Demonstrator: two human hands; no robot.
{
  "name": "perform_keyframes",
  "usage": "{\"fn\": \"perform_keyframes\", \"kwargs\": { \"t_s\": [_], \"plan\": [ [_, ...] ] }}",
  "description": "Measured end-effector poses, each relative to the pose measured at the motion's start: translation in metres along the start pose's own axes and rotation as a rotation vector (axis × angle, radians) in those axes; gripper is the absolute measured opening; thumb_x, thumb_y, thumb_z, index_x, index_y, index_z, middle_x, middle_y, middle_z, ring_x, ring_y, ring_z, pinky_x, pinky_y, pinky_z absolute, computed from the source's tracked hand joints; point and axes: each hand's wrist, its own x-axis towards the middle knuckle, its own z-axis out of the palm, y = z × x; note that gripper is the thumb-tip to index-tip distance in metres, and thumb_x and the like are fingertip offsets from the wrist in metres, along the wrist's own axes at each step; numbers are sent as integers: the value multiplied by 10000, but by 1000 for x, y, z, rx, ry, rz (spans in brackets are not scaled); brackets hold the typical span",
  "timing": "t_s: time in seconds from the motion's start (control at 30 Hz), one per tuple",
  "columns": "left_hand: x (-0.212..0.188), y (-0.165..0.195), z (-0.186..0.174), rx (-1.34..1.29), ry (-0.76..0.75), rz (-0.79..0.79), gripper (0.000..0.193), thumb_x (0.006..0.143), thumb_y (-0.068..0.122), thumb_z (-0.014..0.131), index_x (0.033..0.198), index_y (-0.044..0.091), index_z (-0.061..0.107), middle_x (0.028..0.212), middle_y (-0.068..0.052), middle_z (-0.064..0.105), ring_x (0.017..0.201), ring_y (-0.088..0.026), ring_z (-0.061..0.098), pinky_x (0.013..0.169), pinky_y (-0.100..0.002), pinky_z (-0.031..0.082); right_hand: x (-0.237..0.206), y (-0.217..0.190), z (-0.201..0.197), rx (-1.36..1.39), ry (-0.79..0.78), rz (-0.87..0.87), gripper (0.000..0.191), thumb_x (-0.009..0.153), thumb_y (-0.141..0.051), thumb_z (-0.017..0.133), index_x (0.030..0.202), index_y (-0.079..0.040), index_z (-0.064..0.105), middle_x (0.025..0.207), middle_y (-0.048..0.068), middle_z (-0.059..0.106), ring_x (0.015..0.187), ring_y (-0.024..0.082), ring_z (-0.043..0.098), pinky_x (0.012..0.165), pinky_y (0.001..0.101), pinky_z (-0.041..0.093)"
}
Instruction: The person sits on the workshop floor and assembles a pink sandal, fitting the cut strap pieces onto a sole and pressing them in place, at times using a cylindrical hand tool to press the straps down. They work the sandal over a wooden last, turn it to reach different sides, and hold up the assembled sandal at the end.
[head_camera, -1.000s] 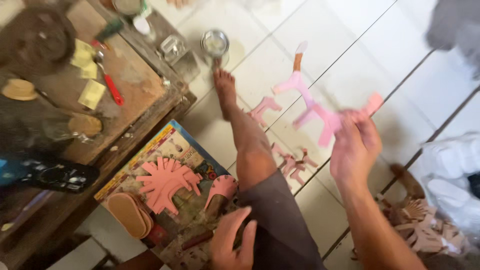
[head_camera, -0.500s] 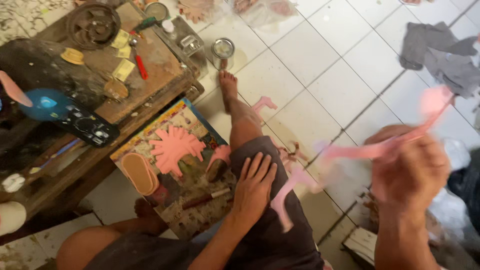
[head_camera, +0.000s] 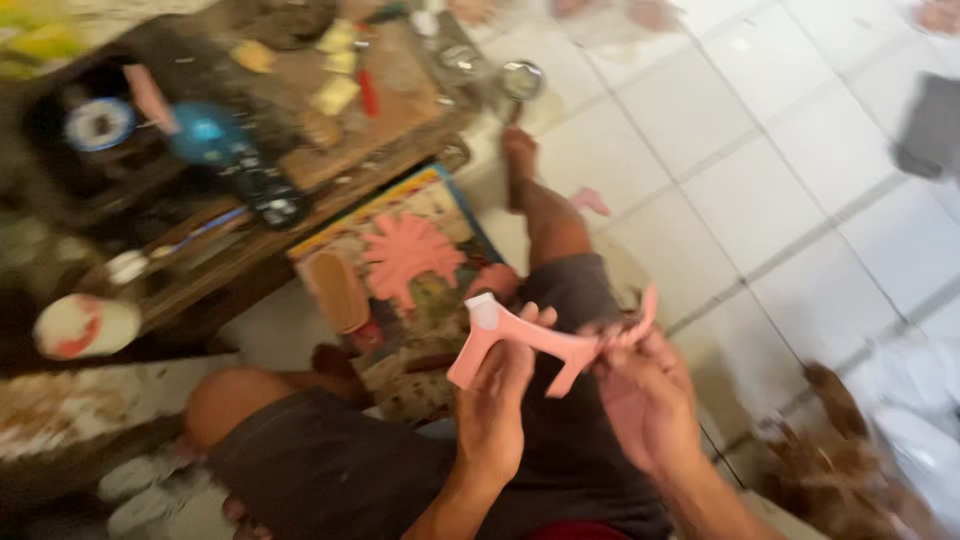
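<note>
White tiled floor (head_camera: 800, 200), cluttered workbench (head_camera: 300, 130)

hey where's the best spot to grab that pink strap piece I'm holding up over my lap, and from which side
Probably the narrow middle bar of the pink strap piece, pinched from above. It lies roughly level between the left hand and right hand, and the bar is thin enough for a finger-and-thumb pinch. The forked ends splay out and look floppy, so they would likely bend. The picture is blurred, so finer detail is unclear.

A cluttered wooden workbench (head_camera: 300, 165) stands beside a colourful board (head_camera: 420, 215) on white tiles (head_camera: 760, 200)
</note>
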Motion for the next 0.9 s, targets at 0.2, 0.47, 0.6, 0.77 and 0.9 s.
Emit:
{"fn": "perform_keyframes", "kwargs": {
  "t_s": [0.2, 0.47, 0.6, 0.77, 0.9],
  "plan": [
    [-12, -9, -16, -469, 115, -44, 302, 1047, 177, 560, 1243, -46, 617, 1146, -118, 678, 1104, -269, 668, 1017, -424, 515, -2, 18, -12, 140, -71, 115, 187, 975, -74, 592, 1130, 22, 631, 1196, 172, 661, 861, 193, 553, 760, 337, 440],
    [-40, 3, -39, 304, 94, -155, 146, 872, 71, 663, 864, -38, 760, 821, -76, 705, 779, -119, 654, 738, -278, 517, -18, 2, -18, -386, -377, -9, 282, 1026, -52, 619, 1273, 83, 633, 997, 170, 681, 799, 177, 592, 732, 321, 490],
    [-47, 15, -49, 473, 91, -108, 149, 829, 77, 688, 917, -18, 761, 897, -56, 714, 836, -107, 633, 765, -267, 493, -18, 2, -5, -543, -427, 22, 529, 969, 15, 653, 1459, 12, 453, 925, 121, 691, 859, 178, 669, 773, 303, 540],
    [-48, 21, -59, 530, 75, -113, 130, 796, 80, 687, 877, -6, 742, 869, -68, 705, 822, -128, 623, 766, -284, 478, -14, 5, 9, -643, -449, 103, 644, 945, 68, 671, 1516, 2, 381, 885, 100, 682, 838, 152, 655, 772, 286, 536],
    [-50, 17, -69, 467, 32, -208, 104, 803, 62, 686, 819, -25, 739, 814, -57, 652, 785, -127, 593, 729, -294, 456, -14, 10, 14, -726, -390, 162, 623, 907, 71, 690, 1460, 3, 413, 861, 85, 688, 810, 129, 654, 733, 260, 530]
  ]
}}
